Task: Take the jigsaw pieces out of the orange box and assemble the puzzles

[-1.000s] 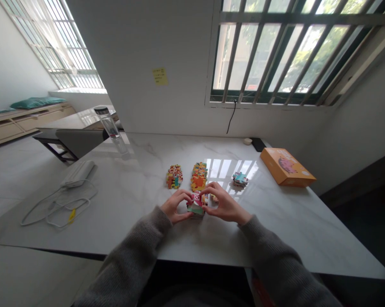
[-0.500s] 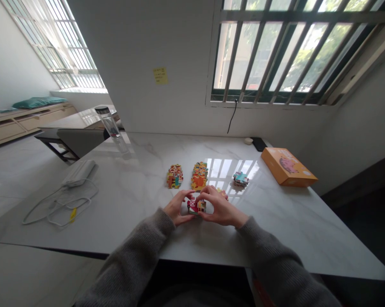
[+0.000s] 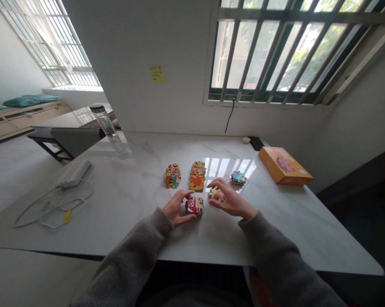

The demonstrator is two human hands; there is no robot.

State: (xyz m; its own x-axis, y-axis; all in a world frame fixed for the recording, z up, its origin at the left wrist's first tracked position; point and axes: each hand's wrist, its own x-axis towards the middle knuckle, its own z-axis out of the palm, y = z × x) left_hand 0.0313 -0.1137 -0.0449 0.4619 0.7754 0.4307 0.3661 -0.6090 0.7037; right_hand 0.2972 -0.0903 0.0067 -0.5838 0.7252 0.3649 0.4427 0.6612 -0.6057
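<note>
Your left hand [image 3: 175, 208] brackets the barn-topped jigsaw stack [image 3: 195, 205] on the worktop [image 3: 137, 192]: thumb by its near edge, index by its far edge, both at or very close to contact. Can't tell whether those fingers squeeze it or just rest alongside. Your right hand [image 3: 232, 202] is released: thumb and index spread, no piece lifted between them. It sits over the right side of a yellow-and-peach jigsaw pile [image 3: 213, 193], partly hiding it; can't confirm a touch.

Key relation: the barn-topped jigsaw stack lies immediately right of your left palm, within the thumb-index gap, and left of your right fingertips, slightly nearer your body. Left hand is clearly the nearer 1. The yellow-and-peach jigsaw pile is just right of the stack and a bit farther out, apart from it; right hand is nearer there. Stack's top reads longer left-to-right; the pile's long axis is hidden.

Counts: 2 hands, 5 jigsaw groups. 2 are covered above. 2 are fanned rows, long axes running away from you: brown-and-red row [image 3: 172, 176] and, to its right, orange row [image 3: 197, 175]. Last is 1 teal-topped stack [image 3: 238, 178], beyond your right hand. Pieces per group: too overlapped to count. Also 1 orange box [image 3: 285, 165] at far right, 1 clear bottle [image 3: 106, 123] back left, 1 white cabled device [image 3: 73, 172] at left.
</note>
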